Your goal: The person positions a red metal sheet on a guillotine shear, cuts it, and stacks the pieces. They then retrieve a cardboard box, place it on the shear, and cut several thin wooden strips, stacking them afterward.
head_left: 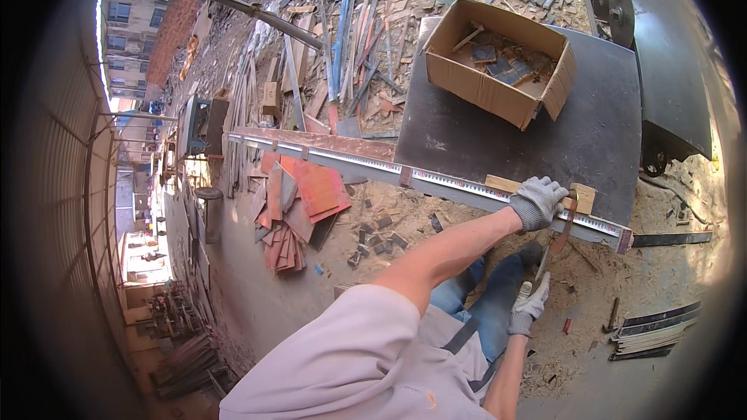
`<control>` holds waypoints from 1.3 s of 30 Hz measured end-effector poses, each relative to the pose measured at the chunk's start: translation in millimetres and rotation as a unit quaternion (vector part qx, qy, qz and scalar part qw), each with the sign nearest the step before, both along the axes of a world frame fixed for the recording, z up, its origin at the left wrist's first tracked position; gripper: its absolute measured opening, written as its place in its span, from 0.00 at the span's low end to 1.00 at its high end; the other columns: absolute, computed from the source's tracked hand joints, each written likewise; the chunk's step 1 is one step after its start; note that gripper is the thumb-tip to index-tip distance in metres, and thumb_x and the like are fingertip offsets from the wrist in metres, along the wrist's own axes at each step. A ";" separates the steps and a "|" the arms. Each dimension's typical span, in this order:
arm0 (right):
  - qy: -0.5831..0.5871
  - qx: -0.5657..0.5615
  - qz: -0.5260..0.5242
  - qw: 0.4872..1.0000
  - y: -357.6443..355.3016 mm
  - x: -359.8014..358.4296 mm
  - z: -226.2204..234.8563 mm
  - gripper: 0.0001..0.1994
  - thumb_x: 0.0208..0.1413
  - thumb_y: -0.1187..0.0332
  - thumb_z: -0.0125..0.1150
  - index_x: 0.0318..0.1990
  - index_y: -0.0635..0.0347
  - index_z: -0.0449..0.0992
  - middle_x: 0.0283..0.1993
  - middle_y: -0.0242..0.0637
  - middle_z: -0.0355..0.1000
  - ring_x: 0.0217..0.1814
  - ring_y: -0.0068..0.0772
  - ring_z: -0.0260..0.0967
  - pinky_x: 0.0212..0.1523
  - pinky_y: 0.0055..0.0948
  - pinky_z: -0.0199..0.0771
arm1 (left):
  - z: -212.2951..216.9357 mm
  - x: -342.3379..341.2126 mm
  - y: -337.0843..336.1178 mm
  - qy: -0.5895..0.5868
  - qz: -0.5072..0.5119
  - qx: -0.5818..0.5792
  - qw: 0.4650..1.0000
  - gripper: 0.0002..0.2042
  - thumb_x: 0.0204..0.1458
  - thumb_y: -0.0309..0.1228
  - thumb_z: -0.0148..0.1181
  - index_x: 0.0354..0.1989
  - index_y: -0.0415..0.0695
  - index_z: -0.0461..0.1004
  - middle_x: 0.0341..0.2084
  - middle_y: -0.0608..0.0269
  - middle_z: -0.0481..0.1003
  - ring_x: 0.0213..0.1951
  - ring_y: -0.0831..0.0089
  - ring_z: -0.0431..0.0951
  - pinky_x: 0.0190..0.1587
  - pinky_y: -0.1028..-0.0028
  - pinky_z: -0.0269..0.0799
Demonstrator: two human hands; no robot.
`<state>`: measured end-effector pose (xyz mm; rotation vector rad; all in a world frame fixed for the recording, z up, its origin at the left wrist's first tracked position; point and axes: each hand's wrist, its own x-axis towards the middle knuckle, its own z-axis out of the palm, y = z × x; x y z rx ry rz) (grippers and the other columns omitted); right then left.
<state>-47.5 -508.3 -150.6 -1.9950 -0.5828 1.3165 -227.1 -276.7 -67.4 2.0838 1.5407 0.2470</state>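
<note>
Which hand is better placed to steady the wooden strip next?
Left, likely: the left hand is over the wooden strip, while the right hand is away from it, at the lower end of the clamp-like tool.

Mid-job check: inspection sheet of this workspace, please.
Surface: black table, carrying an open cardboard box; measuring rule along its near edge.
Job's things: wooden strip at the table edge; curved-ended hand tool there, type unclear.
Clutter: scraps in the box; orange-red board offcuts and sawdust on the ground.
Grips: gloved left hand over the wooden strip; gloved right hand closed around the tool's lower end.
Cables: thin line on the ground at right, possibly a cable.
Surroundings: hammer and stacked strips at right; corrugated sheeting at left.
</note>
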 end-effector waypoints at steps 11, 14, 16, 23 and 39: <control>0.160 -0.073 -0.176 0.969 -7.2 1.5 6.1 0.33 0.78 0.45 0.37 0.69 0.70 0.68 0.51 0.50 0.81 0.50 0.49 0.79 0.52 0.43 0.81 | 14.4 11.4 -33.8 -0.037 0.006 -0.002 0.999 0.42 0.32 0.67 0.76 0.50 0.47 0.82 0.47 0.58 0.81 0.54 0.60 0.78 0.58 0.61 0.70; 0.174 -0.099 -0.187 0.962 -2.3 -10.7 26.3 0.35 0.78 0.44 0.35 0.73 0.70 0.62 0.53 0.51 0.80 0.50 0.49 0.78 0.52 0.43 0.81 | 5.3 8.2 -35.9 -0.032 -0.006 0.018 0.999 0.45 0.26 0.68 0.78 0.50 0.47 0.82 0.46 0.59 0.81 0.53 0.62 0.78 0.57 0.62 0.70; 0.258 -0.088 -0.218 0.937 -2.7 -19.0 30.9 0.33 0.78 0.45 0.36 0.70 0.70 0.62 0.53 0.52 0.79 0.49 0.49 0.78 0.52 0.42 0.81 | 0.5 5.2 -37.3 -0.027 -0.015 0.015 0.999 0.47 0.23 0.71 0.78 0.49 0.47 0.82 0.46 0.59 0.81 0.53 0.61 0.79 0.57 0.63 0.69; 0.430 -0.198 -0.245 0.846 12.9 31.9 1.6 0.17 0.78 0.54 0.39 0.39 0.56 0.65 0.21 0.33 0.59 0.22 0.36 0.60 0.31 0.36 0.75 | 2.6 3.2 -48.0 -0.022 -0.030 0.024 0.999 0.49 0.18 0.70 0.79 0.49 0.46 0.82 0.45 0.58 0.80 0.51 0.61 0.79 0.56 0.62 0.71; -0.324 0.203 0.178 0.907 -8.6 12.2 -51.1 0.28 0.62 0.58 0.72 0.62 0.70 0.76 0.58 0.59 0.78 0.57 0.54 0.79 0.58 0.43 0.80 | -3.8 8.1 -41.1 -0.009 -0.028 0.078 0.997 0.50 0.18 0.72 0.77 0.46 0.44 0.82 0.42 0.57 0.81 0.48 0.60 0.80 0.52 0.62 0.72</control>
